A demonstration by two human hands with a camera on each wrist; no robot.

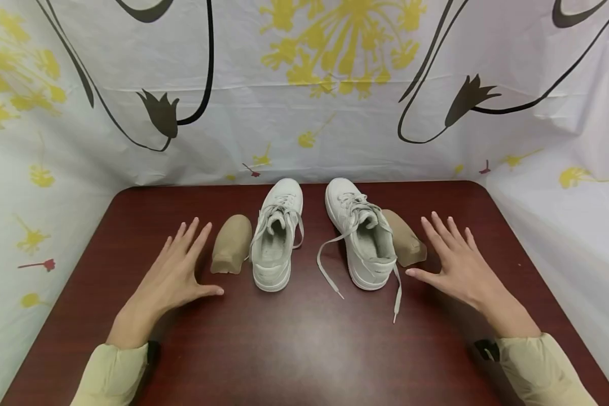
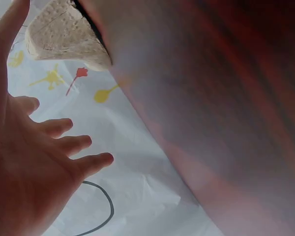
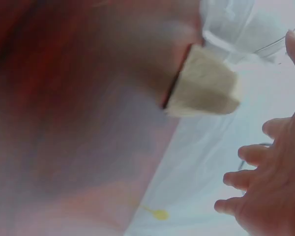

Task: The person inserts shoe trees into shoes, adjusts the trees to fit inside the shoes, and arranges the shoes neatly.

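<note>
Two white lace-up sneakers (image 1: 271, 276) stand side by side on the table, toes pointing away. The right sneaker (image 1: 367, 273) has loose laces trailing onto the table. Beside the left sneaker lies a tan shoe insert (image 1: 232, 242), shaped like a shoe's toe; a second tan insert (image 1: 405, 242) lies against the outer side of the right sneaker, partly hidden by it. My left hand (image 1: 175, 276) is spread left of the first insert, holding nothing. My right hand (image 1: 459, 268) is spread likewise right of the second insert, its thumb tip close to it. Both inserts' rough blunt ends show in the wrist views.
The dark red-brown table (image 1: 294, 349) has rounded far corners. A white cloth (image 1: 309, 146) with yellow, grey and red flower prints hangs behind it and along both sides. Beige sleeves (image 1: 114, 369) cover both forearms.
</note>
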